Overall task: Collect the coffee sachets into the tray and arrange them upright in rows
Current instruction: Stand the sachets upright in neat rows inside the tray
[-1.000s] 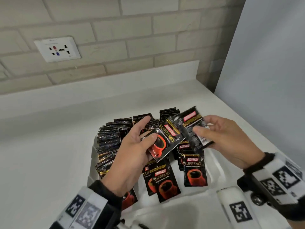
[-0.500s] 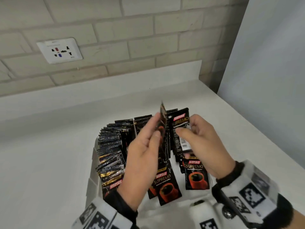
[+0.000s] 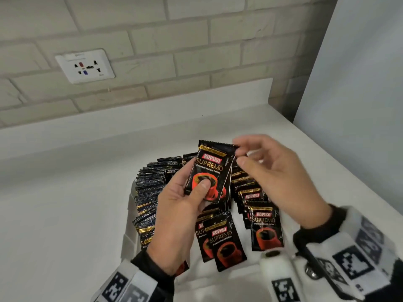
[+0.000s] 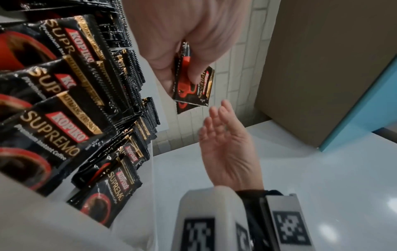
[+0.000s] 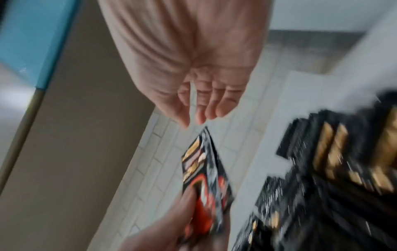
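Observation:
My left hand [image 3: 196, 189] grips a small stack of black Kopiko coffee sachets [image 3: 210, 171] above the white tray [image 3: 129, 205], thumb on the front face. The print faces me. My right hand [image 3: 241, 156] hovers just right of the stack's top corner, fingers relaxed and holding nothing. In the left wrist view the held sachets [image 4: 193, 84] hang from my left hand, with the right hand [image 4: 223, 135] open below. The blurred right wrist view shows the right hand [image 5: 201, 105] open above the stack [image 5: 204, 178]. Several sachets [image 3: 150, 186] stand upright in rows at the tray's left. Others [image 3: 226, 243] lean at the front.
The tray sits on a white counter [image 3: 65, 214] against a brick wall with a socket plate [image 3: 85, 66]. A grey panel [image 3: 359, 83] rises at the right past the counter's edge. More leaning sachets [image 3: 266, 227] fill the tray's right side.
Each hand held a sachet one second ago. They came together, and now the left hand holds the sachets facing me while the right hand has let go and opened.

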